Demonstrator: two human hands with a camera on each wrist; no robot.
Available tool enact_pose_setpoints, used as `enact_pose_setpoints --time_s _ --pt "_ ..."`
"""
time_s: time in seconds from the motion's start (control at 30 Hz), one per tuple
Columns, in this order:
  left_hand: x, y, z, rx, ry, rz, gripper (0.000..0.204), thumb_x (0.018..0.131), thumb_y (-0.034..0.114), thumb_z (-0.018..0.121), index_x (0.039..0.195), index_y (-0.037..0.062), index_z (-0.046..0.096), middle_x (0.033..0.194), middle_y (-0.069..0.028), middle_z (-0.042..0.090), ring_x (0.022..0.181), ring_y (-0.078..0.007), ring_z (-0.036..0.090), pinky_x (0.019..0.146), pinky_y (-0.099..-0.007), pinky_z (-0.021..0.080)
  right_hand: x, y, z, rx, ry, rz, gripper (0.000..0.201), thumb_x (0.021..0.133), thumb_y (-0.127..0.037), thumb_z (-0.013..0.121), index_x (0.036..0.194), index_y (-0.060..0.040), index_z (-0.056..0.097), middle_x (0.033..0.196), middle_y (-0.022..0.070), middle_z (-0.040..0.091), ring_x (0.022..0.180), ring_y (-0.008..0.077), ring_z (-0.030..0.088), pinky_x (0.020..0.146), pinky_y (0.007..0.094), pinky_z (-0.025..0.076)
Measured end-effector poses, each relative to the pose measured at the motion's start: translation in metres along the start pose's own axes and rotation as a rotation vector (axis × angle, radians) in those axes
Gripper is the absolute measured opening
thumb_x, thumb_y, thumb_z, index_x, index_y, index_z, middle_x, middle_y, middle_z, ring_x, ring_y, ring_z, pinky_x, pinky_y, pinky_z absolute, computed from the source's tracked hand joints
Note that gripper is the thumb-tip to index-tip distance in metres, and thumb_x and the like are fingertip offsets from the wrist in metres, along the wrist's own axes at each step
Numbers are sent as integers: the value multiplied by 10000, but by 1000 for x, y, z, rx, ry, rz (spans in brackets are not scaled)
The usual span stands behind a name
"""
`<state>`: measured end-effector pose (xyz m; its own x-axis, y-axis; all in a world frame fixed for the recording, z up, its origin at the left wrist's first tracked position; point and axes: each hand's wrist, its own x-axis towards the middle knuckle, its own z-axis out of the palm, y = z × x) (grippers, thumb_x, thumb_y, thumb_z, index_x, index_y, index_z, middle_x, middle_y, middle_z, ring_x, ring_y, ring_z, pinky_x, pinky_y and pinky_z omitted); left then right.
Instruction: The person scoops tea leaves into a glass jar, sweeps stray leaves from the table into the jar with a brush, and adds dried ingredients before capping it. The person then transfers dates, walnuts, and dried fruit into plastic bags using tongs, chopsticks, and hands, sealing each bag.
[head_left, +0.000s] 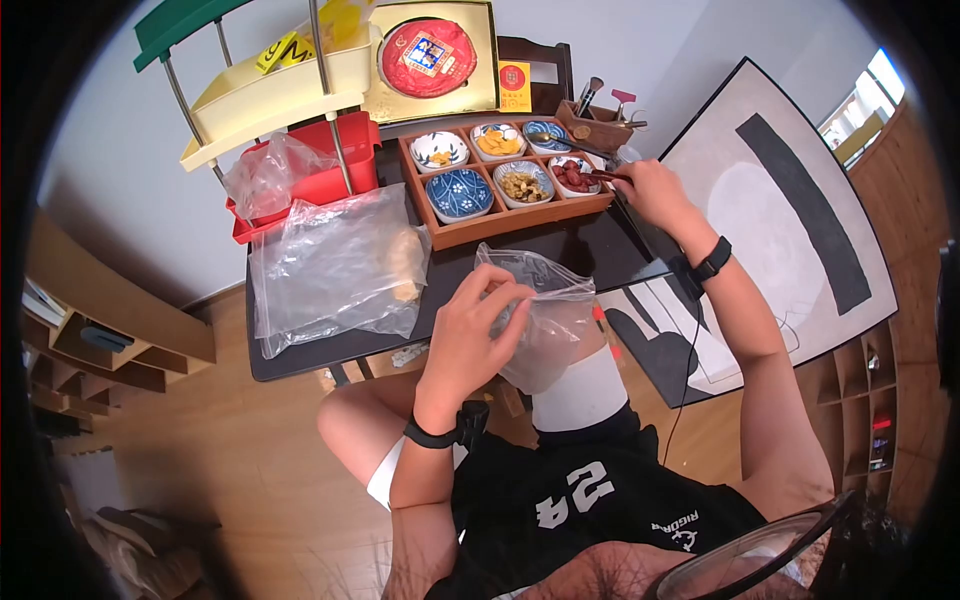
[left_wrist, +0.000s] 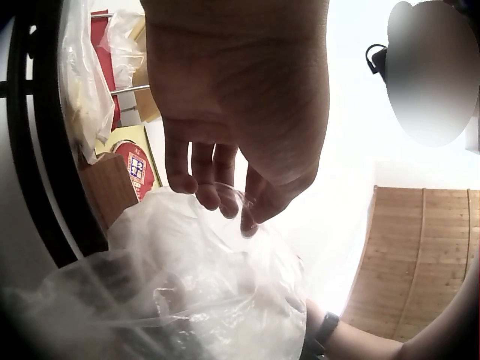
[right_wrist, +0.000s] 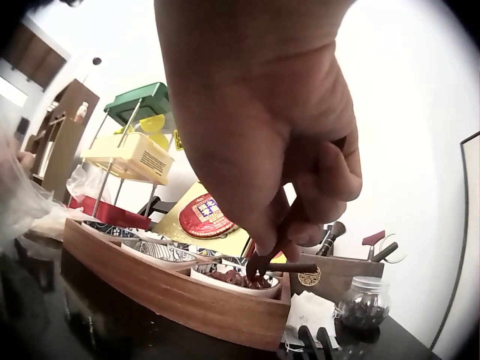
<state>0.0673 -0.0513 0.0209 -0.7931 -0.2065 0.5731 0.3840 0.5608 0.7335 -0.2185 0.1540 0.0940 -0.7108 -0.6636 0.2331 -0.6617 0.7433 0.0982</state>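
My left hand (head_left: 478, 335) pinches the rim of a clear plastic bag (head_left: 550, 335) held upright over the lap; in the left wrist view the bag (left_wrist: 217, 277) hangs below the fingertips of the hand (left_wrist: 240, 112). My right hand (head_left: 662, 200) grips a dark brown utensil, its tip in the bowl of dark red pieces (head_left: 572, 178) at the front right of a wooden compartment tray (head_left: 520, 218). In the right wrist view the hand (right_wrist: 270, 142) is above that bowl (right_wrist: 238, 280), the utensil (right_wrist: 279, 238) among the pieces. Other bowls hold yellow slices (head_left: 497, 141) and brownish pieces (head_left: 524, 185); a blue patterned bowl (head_left: 460, 194) looks empty.
A large clear bag (head_left: 335, 270) with something pale inside lies left of the tray. Behind it stands a tiered rack (head_left: 270, 90) with a red bin. A wooden holder (head_left: 597, 130) with brushes is at the back right; a lidded jar (right_wrist: 364, 301) stands beside the tray.
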Motion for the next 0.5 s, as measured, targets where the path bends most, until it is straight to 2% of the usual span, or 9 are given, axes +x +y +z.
enact_pose_setpoints --time_s 0.5 --pt "0 2 -2 -12 -7 -17 104 891 65 704 994 76 710 983 -78 613 856 -291 666 707 -374 546 1 0 -1 -77 -95 5 203 948 -258 687 1012 -87 774 881 196 729 871 404 710 761 506 569"
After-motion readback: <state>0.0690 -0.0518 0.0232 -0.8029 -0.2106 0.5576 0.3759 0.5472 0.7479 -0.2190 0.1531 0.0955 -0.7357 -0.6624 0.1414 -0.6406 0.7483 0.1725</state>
